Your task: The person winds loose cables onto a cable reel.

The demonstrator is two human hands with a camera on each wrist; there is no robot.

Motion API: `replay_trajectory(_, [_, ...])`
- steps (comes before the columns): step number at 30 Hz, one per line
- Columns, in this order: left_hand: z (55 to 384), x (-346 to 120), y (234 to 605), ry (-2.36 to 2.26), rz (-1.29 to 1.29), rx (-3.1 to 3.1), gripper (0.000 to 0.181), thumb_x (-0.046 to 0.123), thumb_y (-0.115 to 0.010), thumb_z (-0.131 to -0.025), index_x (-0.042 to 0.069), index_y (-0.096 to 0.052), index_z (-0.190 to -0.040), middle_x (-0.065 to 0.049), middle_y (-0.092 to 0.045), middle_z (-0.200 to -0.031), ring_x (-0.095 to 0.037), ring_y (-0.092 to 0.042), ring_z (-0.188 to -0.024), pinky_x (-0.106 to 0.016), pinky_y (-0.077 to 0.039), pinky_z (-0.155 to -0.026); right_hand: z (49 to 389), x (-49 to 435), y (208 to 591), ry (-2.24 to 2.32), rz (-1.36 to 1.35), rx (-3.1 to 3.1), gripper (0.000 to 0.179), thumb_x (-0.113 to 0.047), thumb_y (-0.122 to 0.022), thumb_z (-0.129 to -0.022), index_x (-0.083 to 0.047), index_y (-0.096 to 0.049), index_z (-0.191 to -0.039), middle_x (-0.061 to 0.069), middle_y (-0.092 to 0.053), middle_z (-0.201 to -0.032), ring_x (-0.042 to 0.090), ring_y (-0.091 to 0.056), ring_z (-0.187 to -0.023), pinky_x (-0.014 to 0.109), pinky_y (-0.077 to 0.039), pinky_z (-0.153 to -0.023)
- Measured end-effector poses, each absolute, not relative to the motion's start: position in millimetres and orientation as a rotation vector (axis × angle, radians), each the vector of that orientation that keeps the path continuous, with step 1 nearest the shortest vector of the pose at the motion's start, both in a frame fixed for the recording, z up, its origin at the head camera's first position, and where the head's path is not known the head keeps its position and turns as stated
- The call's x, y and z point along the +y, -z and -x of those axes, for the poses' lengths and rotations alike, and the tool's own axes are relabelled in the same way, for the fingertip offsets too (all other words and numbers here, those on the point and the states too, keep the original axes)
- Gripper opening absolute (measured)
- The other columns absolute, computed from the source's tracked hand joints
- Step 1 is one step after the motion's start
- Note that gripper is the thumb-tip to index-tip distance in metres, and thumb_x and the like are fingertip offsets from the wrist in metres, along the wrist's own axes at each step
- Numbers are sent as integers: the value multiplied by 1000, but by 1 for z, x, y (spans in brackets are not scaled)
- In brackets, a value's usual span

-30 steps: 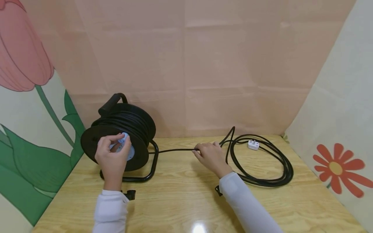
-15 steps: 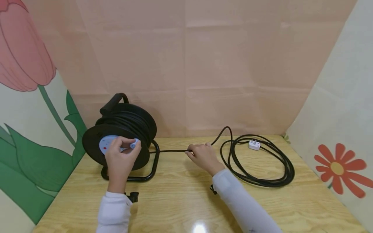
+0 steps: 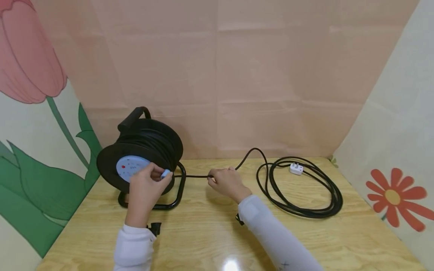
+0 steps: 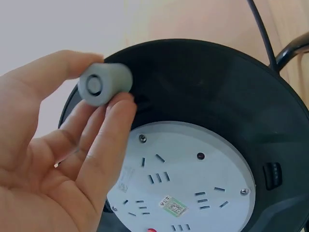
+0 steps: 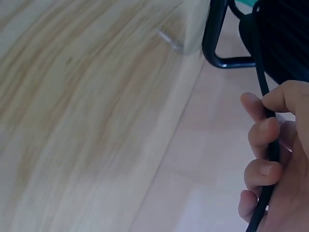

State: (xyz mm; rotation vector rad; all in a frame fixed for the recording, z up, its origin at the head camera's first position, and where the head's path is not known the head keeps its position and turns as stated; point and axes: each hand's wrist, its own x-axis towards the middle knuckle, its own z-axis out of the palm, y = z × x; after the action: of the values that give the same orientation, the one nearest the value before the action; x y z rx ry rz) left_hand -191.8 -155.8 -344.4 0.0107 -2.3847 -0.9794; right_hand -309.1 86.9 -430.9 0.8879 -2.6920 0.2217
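A black cable reel (image 3: 110,167) stands at the left of the wooden table, cable wound on its drum. Its near face carries a pale blue socket panel (image 3: 130,166) with a red button. My left hand (image 3: 145,191) pinches the small winding knob (image 3: 165,174) at the lower right of that face. In the left wrist view the grey-looking knob (image 4: 107,83) sits between thumb and fingertips. To the right, my right hand (image 3: 228,184) holds the black cable (image 3: 194,176) that runs from the reel. The right wrist view shows fingers curled round the cable (image 5: 261,72).
A loose coil of black cable (image 3: 335,203) lies on the right of the table, with a white plug (image 3: 296,168) at its back. The reel's tubular stand (image 3: 181,190) reaches the tabletop. A pink backdrop (image 3: 217,82) rises behind.
My left hand has moved the knob right and down, turning the reel's face. My right hand has slid left towards the reel with the cable, and the raised cable loop has shifted left.
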Motion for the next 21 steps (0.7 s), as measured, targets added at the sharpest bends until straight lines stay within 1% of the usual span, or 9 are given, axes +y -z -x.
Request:
replay_trajectory(3, [193,-157,344,961,-18,-2457,24,34,-74,-77,13,-64,-81,-3,-67,-76,-12,-59,-67,-35,-55,-57,309,82,430,-229,-911,-2704,24,-34,-50,-94,-23,-68,-105,-12,-69,-83,3,-48,-56,31,-32,-58])
replay_trajectory(6, [194,-158,345,952,-26,-2517,25,35,-74,-78,12,-65,-82,-4,-68,-77,-13,-60,-67,-36,-55,-57,309,76,430,-224,-924,-2720,24,-34,-49,-95,-23,-68,-106,-11,-70,-89,4,-52,-63,34,-38,-63])
replay_trajectory(9, [195,-159,347,925,-40,-2573,27,36,-74,-77,11,-66,-82,-5,-69,-77,-13,-60,-65,-36,-54,-56,309,71,430,-207,-930,-2750,26,-35,-47,-96,-23,-67,-108,-10,-70,-95,7,-58,-74,42,-45,-78])
replay_trajectory(12, [195,-160,348,906,-53,-2621,29,38,-73,-78,11,-67,-82,-5,-70,-76,-14,-60,-65,-37,-53,-56,309,67,432,-202,-937,-2775,26,-34,-47,-96,-23,-66,-110,-8,-70,-97,12,-61,-84,54,-43,-93])
replay_trajectory(15, [195,-161,349,907,-61,-2655,29,40,-72,-78,11,-68,-82,-4,-70,-77,-13,-60,-66,-37,-53,-57,310,63,433,-207,-945,-2790,26,-34,-48,-96,-23,-66,-111,-8,-70,-99,13,-62,-86,55,-42,-94])
replay_trajectory(17, [195,-162,350,914,-64,-2670,29,40,-72,-78,11,-68,-81,-5,-70,-77,-13,-60,-66,-37,-53,-57,310,62,434,-207,-954,-2791,26,-34,-47,-97,-23,-65,-112,-8,-70,-99,13,-62,-87,54,-43,-93])
replay_trajectory(19, [195,-163,350,922,-67,-2682,29,39,-72,-79,10,-70,-80,-5,-71,-77,-13,-61,-66,-37,-53,-58,311,60,435,-204,-959,-2787,26,-36,-47,-97,-23,-65,-111,-8,-70,-99,12,-62,-86,54,-43,-92])
replay_trajectory(21, [195,-164,351,929,-76,-2703,30,38,-72,-78,8,-71,-80,-5,-71,-77,-13,-60,-65,-36,-53,-58,312,58,436,-197,-959,-2784,27,-38,-47,-97,-23,-65,-110,-8,-70,-97,12,-62,-84,55,-42,-94])
